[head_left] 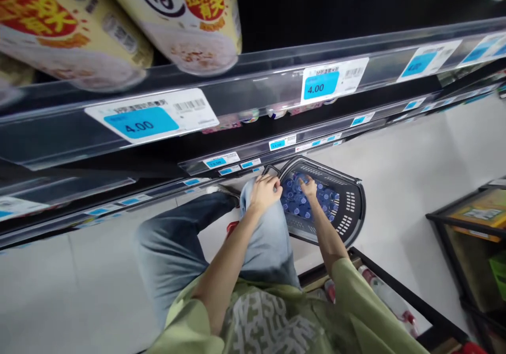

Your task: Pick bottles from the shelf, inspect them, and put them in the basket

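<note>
I crouch in a shop aisle over a dark plastic basket point(350, 206) on the floor, filled with several blue-capped bottles point(296, 203). My left hand point(264, 191) rests closed on my knee by the basket's rim; I cannot see anything in it. Inside the basket, my right hand point(308, 187) reaches down with its fingers on the bottle caps, curled around one of them. My jeans and green shirt fill the lower middle of the view.
Shelves with blue 4.00 price tags point(321, 84) run across the top and left. Large yellow-and-white packs point(185, 16) hang overhead. A black low rack point(399, 285) with bottles lies at my right. Another shelf unit point(474, 227) stands at the far right. Pale floor lies between.
</note>
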The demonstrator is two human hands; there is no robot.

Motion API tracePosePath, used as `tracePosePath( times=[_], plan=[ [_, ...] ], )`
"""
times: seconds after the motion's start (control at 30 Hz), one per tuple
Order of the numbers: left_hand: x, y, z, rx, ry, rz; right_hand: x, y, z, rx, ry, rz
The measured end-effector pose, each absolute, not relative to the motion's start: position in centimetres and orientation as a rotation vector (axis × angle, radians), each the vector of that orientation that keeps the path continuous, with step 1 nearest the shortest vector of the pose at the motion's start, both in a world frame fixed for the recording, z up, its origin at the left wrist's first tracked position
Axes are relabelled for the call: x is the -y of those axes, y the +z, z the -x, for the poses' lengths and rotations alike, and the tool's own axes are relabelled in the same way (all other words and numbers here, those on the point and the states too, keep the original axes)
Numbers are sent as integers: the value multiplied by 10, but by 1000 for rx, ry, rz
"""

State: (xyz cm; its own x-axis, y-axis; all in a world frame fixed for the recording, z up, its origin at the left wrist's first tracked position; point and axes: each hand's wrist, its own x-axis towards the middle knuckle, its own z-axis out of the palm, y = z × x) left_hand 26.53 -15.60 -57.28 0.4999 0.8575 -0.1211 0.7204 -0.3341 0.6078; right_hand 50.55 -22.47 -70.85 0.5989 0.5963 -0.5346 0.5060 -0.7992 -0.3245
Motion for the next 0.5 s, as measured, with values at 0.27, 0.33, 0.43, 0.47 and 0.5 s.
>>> tracePosePath(
  times=[0.27,0.33,0.43,0.47,0.5],
  plan=[
    [156,-576,-265,-1295,291,-2164,206,-746,-503,933,1110,2779],
    [157,-576,-266,-1288,294,-2164,201,-754,-502,942,1117,2798],
    [158,-576,-265,-1301,288,-2166,196,-766,-500,942,1125,2828],
    [158,-576,-265,-1307,282,-2168,195,-769,-499,944,1125,2835],
    [157,-576,-265,-1312,275,-2170,194,-771,-497,951,1121,2838]
  ],
)
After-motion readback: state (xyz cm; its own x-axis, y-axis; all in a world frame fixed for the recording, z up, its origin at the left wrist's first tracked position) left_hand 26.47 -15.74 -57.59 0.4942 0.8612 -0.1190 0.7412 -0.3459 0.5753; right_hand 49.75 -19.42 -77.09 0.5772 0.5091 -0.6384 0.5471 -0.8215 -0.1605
